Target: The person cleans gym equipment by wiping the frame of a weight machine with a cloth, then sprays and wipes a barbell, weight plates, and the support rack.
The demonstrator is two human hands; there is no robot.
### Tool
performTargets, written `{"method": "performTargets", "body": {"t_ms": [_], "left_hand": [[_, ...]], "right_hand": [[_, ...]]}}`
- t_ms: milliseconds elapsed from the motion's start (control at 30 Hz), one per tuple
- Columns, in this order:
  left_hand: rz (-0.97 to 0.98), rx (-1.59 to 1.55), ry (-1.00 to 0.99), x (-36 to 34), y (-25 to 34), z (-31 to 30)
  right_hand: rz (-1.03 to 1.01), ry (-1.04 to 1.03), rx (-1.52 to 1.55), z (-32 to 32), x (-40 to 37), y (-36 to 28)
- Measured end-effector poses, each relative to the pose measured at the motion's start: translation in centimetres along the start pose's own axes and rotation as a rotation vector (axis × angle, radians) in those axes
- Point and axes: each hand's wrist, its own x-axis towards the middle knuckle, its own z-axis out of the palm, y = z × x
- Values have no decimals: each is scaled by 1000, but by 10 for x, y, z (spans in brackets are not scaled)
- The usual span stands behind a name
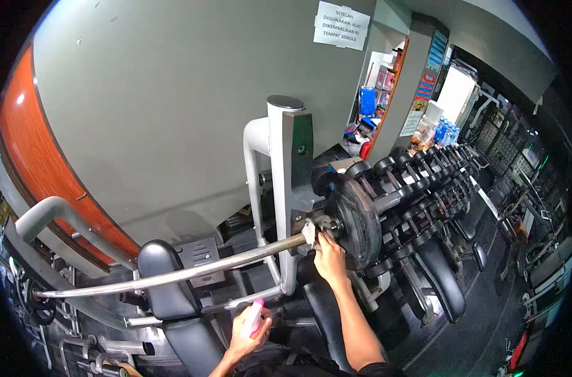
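My right hand (331,259) is closed on a crumpled white cloth (309,232) and presses it to a long metal barbell (204,269), close to the black weight plate (360,220). The bar rests at a rack upright (287,182) and reaches away to the left, where another dark plate (40,303) sits on it. Lower down, my left hand (248,336) is wrapped round a small bottle with a pink top (256,314). That bottle is held apart from the bar, and its lower part is hidden by my fingers.
A black padded bench (168,276) stands below the bar. On the right, a rack of several dumbbells (418,182) runs back beside another black bench (438,276). A grey wall (154,125) with a paper sign (341,25) rises behind the bar.
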Motion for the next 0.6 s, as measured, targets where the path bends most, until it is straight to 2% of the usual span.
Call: {"method": "performTargets", "body": {"t_ms": [33,100,167,233,267,300,367,433,500,567,600], "left_hand": [[4,2,10,1,0,0],[10,2,15,3,2,2],[46,95,8,4,6,1],[59,111,-1,5,7,-1],[70,122,-13,5,6,-3],[69,125,-6,5,6,-5],[-52,51,23,4,5,-6],[1,77,33,5,-3,-6],[67,103,47,8,-4,-6],[23,75,34,9,0,-6],[25,75,34,9,0,-6]], "right_hand": [[2,1,1,-1,-4,3],[80,-97,269,-5,-9,10],[-35,28,255,-5,-5,13],[30,-57,336,0,2,28],[165,-114,626,2,6,33],[233,-223,531,-27,16,4],[-177,-244,-39,-31,19,-7],[-417,-276,-197,-29,20,-28],[-390,-419,-177,-22,20,-42],[-533,-487,80,-7,17,-44],[-466,-586,89,-17,16,-57]]}}
